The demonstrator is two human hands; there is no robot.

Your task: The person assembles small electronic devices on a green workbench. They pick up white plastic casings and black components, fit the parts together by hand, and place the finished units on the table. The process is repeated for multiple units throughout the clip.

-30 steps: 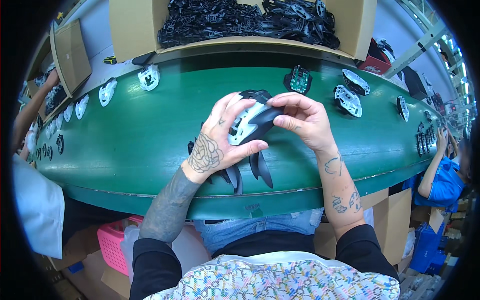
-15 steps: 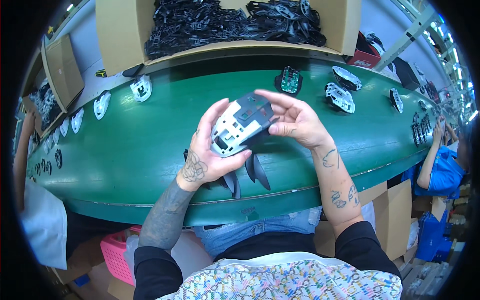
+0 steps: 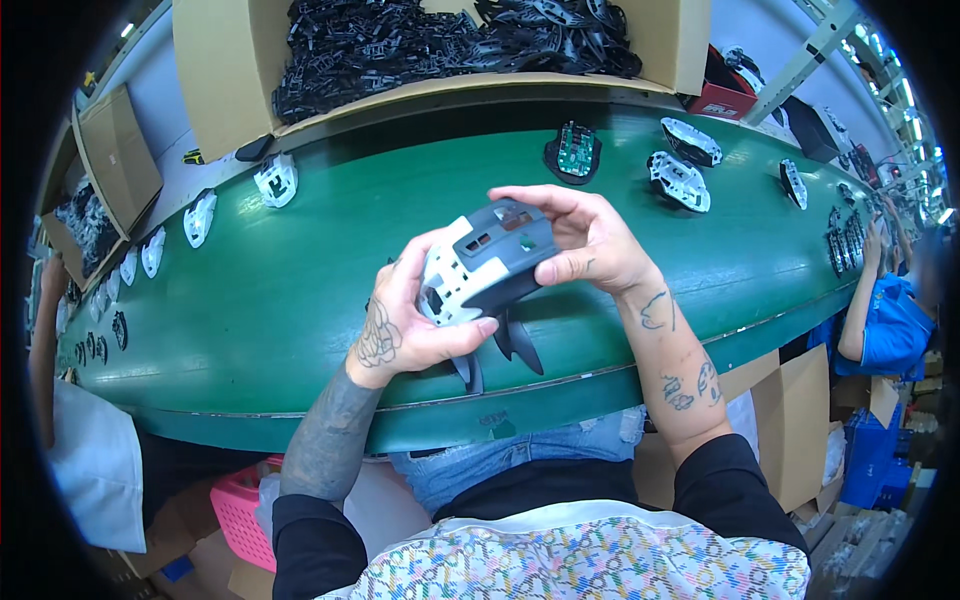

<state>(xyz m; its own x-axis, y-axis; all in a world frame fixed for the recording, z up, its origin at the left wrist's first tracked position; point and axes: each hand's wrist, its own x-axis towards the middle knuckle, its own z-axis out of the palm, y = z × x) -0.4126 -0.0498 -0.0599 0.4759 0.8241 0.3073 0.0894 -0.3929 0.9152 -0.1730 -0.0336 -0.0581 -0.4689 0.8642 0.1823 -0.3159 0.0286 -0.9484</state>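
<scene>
Between my two hands, above the green belt, is a computer mouse shell (image 3: pixel 485 258) with a white perforated rear part and a dark grey cover. My left hand (image 3: pixel 412 310) grips the white end, thumb along the near side. At the dark end, my right hand (image 3: pixel 590 240) pinches the shell between thumb and fingers. Under it, several black curved plastic pieces (image 3: pixel 519 345) lie near the belt's front edge, partly hidden by the shell and my left hand. Beyond my right hand sits a dark mouse base with a green circuit board (image 3: pixel 577 150).
A cardboard box (image 3: pixel 420 100) heaped with black plastic parts stands behind the green belt (image 3: pixel 330 250). White mouse shells (image 3: pixel 680 181) lie at right and left on the belt. Co-workers stand at both sides; one wears a blue shirt (image 3: pixel 893 320). A pink basket (image 3: pixel 243 520) is below.
The shell has tilted in my hands, showing more of its dark side and its holes. Both hands still hold it, and the left has shifted slightly down.
</scene>
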